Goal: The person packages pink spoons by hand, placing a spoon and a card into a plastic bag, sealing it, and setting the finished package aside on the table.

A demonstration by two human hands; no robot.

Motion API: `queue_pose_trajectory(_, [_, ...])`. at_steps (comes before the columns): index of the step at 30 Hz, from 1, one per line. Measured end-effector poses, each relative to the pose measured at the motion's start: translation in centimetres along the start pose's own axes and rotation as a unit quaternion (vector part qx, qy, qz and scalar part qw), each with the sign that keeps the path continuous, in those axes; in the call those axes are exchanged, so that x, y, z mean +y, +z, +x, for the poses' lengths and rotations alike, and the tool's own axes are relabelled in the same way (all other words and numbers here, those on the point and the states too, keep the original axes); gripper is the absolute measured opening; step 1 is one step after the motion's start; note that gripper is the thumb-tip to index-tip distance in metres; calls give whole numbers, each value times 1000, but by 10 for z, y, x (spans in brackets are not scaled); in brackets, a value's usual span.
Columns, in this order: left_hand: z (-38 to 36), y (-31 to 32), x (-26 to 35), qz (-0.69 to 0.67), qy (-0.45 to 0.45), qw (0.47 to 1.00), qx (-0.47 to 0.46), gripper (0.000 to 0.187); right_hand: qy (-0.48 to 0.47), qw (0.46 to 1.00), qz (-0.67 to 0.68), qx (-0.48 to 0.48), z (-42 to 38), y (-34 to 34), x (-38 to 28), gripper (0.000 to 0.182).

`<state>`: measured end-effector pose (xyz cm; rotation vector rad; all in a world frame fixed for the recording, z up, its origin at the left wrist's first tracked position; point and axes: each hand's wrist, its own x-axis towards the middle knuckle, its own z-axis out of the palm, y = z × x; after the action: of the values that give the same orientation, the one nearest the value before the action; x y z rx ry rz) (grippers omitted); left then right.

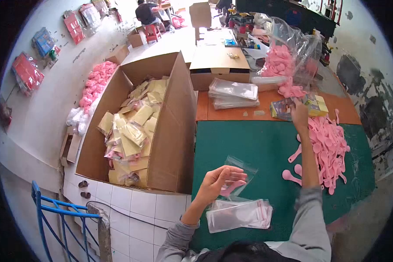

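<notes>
A: where's that pink spoon sitting?
B: the left hand is gripping it with a clear bag, over the near green tabletop, just beyond some loose bags.
A: and the right hand?
B: it's resting at the printed box, far right, can't tell if it's gripping. A spoon pile is lying nearer, and a big carton is standing left.

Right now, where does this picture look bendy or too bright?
Head view: the corners are black and the right edge of the green tabletop bows, likely from a wide lens; head view, far end: floor by the red stool is washed out; head view, close up: the clear bags look shiny.
</notes>
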<state>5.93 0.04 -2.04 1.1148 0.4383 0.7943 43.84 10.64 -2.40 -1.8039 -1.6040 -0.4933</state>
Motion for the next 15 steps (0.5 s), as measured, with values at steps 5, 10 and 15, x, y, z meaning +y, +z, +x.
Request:
queue_pose_trajectory(5, [7, 0, -2, 59, -16, 997, -39, 35, 102, 872, 431, -209, -70, -132, -155, 7])
queue_pose_trajectory(10, [7, 1, -5, 194, -4, 981, -9, 29, -33, 915, 323, -240, -87, -158, -168, 11])
queue_pose_trajectory(15, [5, 13, 12, 296, 9, 953, -61, 27, -129, 921, 263, -258, -97, -168, -177, 15])
